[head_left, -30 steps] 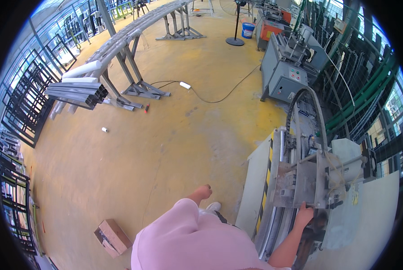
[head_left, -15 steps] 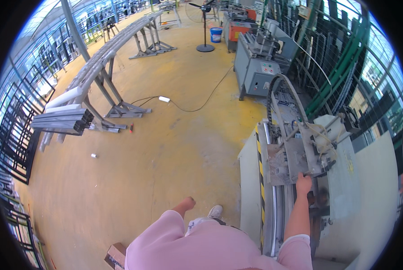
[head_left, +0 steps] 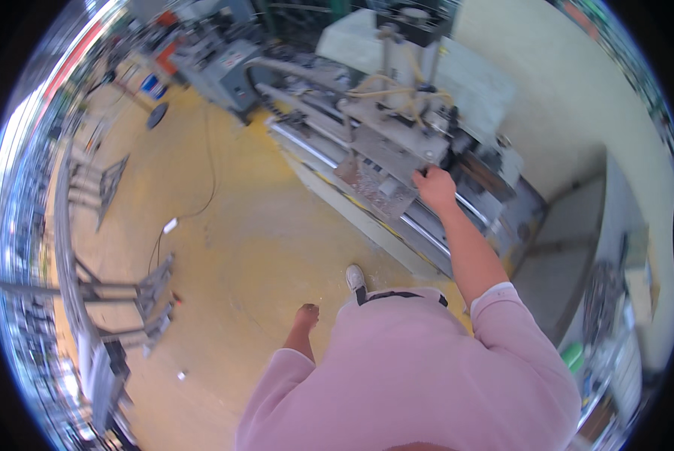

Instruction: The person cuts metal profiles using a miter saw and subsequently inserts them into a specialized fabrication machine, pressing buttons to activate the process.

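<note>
My right hand (head_left: 436,188) reaches out to the carriage (head_left: 386,154) of a machine with metal guide rails (head_left: 425,231). Its fingers close round a small dark handle (head_left: 424,171) at the carriage's near edge, mostly hidden by the hand. A squarish metal block (head_left: 389,186) sits on the dusty plate just left of that hand. My left hand (head_left: 307,314) hangs low over the yellow floor, away from the machine. Its fingers look curled in, and nothing shows in them.
Yellowish hoses (head_left: 397,92) and a cable chain (head_left: 277,105) run over the machine. A pale curved panel (head_left: 555,83) rises to the right. On the floor lie a cable with a white power strip (head_left: 171,225) and a small white piece (head_left: 182,374). Metal stands (head_left: 145,301) are at left.
The view has turned to the right, so the machine now lies across the upper middle. My right hand stays at the carriage; my left still hangs down.
</note>
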`<state>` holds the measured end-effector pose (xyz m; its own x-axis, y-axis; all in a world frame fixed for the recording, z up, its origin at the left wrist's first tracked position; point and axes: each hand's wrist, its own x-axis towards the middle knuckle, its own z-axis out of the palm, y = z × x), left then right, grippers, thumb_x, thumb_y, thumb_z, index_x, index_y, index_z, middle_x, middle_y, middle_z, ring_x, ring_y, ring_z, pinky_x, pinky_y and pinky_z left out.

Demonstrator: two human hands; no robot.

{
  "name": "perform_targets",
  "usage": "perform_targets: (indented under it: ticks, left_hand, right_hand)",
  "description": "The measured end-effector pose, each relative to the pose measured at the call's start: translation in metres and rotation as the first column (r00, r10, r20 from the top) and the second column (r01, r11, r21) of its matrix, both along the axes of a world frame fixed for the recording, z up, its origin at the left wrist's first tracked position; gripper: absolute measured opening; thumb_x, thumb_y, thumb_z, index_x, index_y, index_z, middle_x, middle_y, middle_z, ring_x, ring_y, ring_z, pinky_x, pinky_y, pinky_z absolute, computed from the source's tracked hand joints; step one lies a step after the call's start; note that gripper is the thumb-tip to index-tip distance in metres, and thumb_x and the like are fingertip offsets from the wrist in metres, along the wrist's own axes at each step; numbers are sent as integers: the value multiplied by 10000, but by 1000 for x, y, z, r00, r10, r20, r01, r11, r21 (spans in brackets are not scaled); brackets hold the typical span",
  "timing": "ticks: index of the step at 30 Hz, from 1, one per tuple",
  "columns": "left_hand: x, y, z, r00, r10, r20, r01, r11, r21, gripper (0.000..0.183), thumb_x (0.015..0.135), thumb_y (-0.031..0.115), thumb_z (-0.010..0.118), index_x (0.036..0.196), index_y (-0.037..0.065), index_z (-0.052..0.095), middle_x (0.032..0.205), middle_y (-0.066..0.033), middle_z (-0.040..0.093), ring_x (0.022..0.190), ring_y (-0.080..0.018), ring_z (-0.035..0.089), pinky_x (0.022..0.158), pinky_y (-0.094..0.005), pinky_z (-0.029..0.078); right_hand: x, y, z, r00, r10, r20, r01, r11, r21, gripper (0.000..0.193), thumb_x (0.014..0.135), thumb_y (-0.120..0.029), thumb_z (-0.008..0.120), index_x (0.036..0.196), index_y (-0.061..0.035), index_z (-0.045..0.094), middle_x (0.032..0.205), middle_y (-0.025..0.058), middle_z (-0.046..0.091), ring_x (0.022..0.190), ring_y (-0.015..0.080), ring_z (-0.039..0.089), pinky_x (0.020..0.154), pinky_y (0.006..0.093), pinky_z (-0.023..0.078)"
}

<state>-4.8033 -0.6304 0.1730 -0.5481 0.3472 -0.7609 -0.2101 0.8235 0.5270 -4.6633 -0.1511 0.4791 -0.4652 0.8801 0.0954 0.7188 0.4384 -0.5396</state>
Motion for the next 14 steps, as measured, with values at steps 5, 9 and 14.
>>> perform_targets:
  ticks: [5,9,14]
  left_hand:
    - [-2,72,52,999,-38,-31,40,995,89,353,904,273,603,1151,22,644,845,-71,678,670,-165,642,620,-317,520]
    - [-37,127,62,974,-167,-154,187,974,128,378,912,288,597,1177,22,640,884,-83,698,701,-185,658,653,-322,532]
    - [-11,141,77,954,-266,-137,281,955,100,380,917,312,587,1192,57,647,1012,-114,718,787,-211,691,758,-352,546]
  right_hand:
    - [48,-2,3,1000,-12,-2,11,998,-56,452,863,-426,611,855,23,665,823,261,672,826,431,660,749,495,525]
    - [65,3,25,999,-46,-19,45,996,-74,423,865,-413,608,924,3,659,845,237,685,839,417,663,758,493,527]
    - [120,-14,17,995,-98,18,99,988,-116,437,865,-412,602,1068,-26,634,914,216,704,891,394,671,801,477,531]
